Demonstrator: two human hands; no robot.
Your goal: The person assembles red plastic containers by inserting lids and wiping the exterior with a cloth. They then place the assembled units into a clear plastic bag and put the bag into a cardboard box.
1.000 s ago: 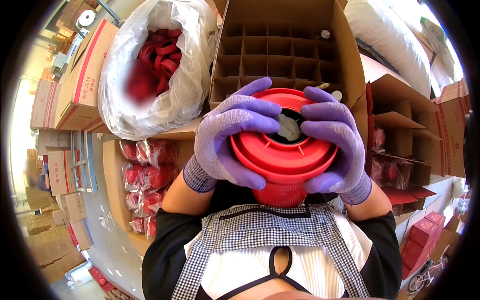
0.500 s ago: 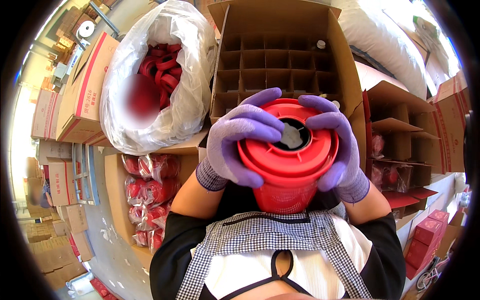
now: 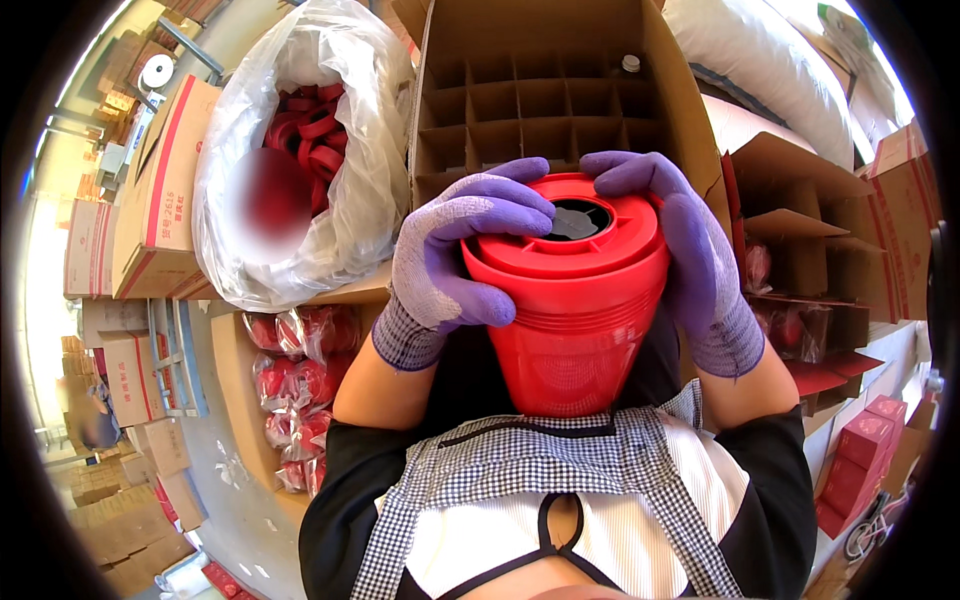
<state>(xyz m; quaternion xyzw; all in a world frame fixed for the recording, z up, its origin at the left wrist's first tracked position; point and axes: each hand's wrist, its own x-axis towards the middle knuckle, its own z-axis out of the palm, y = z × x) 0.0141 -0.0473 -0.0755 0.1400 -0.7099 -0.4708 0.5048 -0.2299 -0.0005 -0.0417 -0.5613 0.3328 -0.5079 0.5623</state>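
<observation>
Brown cardboard box with gridded dividers (image 3: 545,30) stands beyond; translucent plastic bag (image 3: 375,150) lies left of it. Tapering red plastic vessel (image 3: 580,325) is between box and black-and-white checked apron (image 3: 540,462), held two-handed. Gloved left hand (image 3: 455,240) curls over its rim; gloved right hand (image 3: 692,235) cups the opposite side.

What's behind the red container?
Behind the red container: a divided cardboard box with a white cap inside. The container, left hand and right hand hide the box's near side.
</observation>
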